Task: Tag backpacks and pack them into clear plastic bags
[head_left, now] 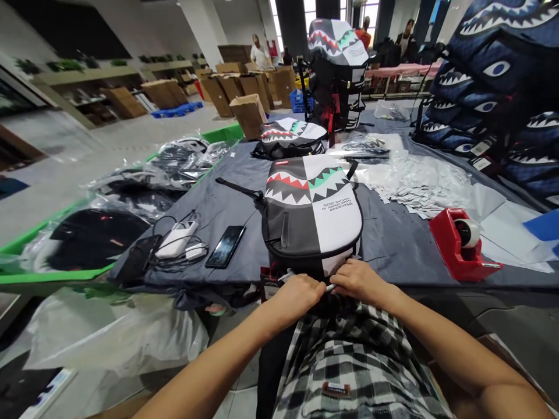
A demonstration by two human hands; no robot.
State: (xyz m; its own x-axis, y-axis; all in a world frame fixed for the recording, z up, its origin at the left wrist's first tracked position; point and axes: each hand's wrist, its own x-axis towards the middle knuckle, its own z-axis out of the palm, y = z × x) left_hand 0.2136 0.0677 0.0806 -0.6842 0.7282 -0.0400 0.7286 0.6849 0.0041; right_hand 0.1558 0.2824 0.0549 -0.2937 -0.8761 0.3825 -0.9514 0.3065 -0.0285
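Note:
A black-and-white backpack [312, 215] with a red, green and white shark-mouth print lies at the table's front edge, its bottom end toward me. Just below that end my left hand [302, 293] and my right hand [357, 281] are closed close together. A thin whitish strip [331, 287] runs between their fingers; its kind cannot be made out. A dark hang tag [269, 285] hangs beside my left hand. The fingertips are partly hidden.
To the left lie a phone [226, 247], a white charger [176, 240] with cables, and a green-edged bin [56, 271] of bagged items. A red tape dispenser [458, 250] stands right, near small plastic packets [419, 180]. More backpacks [336, 75] are stacked behind.

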